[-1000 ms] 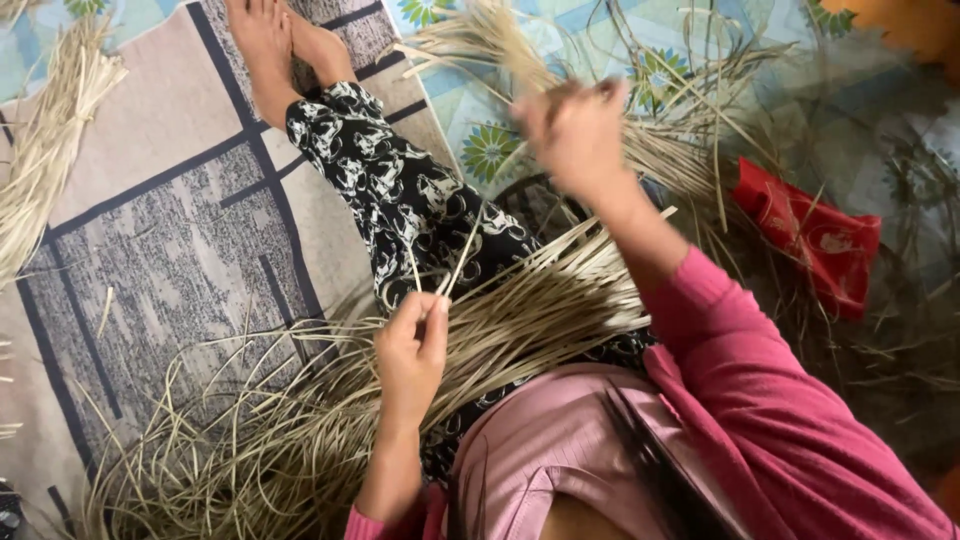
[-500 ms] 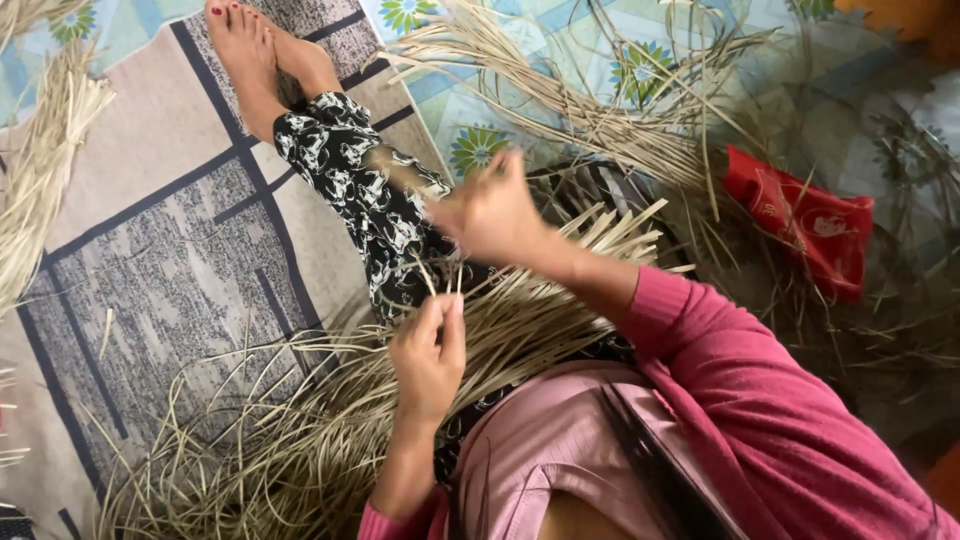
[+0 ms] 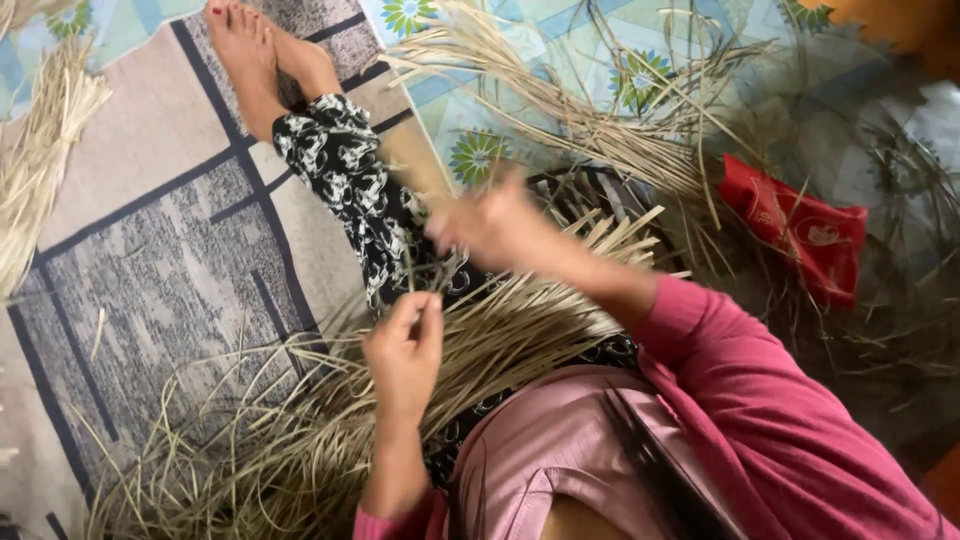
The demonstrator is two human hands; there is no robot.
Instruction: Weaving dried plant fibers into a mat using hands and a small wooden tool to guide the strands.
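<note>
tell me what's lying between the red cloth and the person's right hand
In the head view, pale dried straw strips fan across the floor between the red cloth and the blurred right hand, over a flowered mat. No bare stretch.

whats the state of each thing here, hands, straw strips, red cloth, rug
left hand: pinching a thin strip, fingers closed
right hand: raised over the lap, motion-blurred, grip unclear
straw strips: loose, fanned across the lap
straw bundle: heaped on the rug's edge
red cloth: crumpled on the floor
rug: laid flat
</note>
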